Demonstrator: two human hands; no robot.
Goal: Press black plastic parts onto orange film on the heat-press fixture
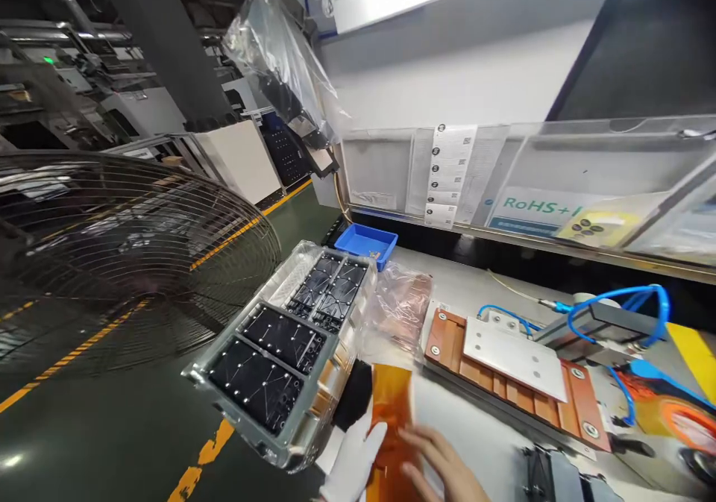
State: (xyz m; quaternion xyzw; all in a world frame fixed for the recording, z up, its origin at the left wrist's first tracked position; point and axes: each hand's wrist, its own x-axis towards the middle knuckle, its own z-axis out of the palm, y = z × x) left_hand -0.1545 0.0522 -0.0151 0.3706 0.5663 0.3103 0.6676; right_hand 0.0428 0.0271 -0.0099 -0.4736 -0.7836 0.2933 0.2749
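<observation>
My left hand (pixel 354 453), in a white glove, grips a glossy amber film strip (pixel 391 394) at its left edge, the thumb lying on top. The strip stands up from the bottom edge of the view. My bare right hand (pixel 441 463) is at the strip's right side, fingers spread and slightly blurred over its face. Whether those fingertips touch the film I cannot tell. A dark piece (pixel 356 397) lies just behind the glove. Left of my hands is a clear plastic tray (pixel 330 371) bearing several black panels (pixel 285 334).
A copper-coloured fixture (pixel 447 338) with a metal plate (pixel 514 356) and blue air hoses (pixel 620 297) stands to the right. Behind are a blue bin (pixel 366 239) and a clear plastic bag (pixel 400 300). A tape roll (pixel 691 424) sits far right; a large fan (pixel 139 263) is at left.
</observation>
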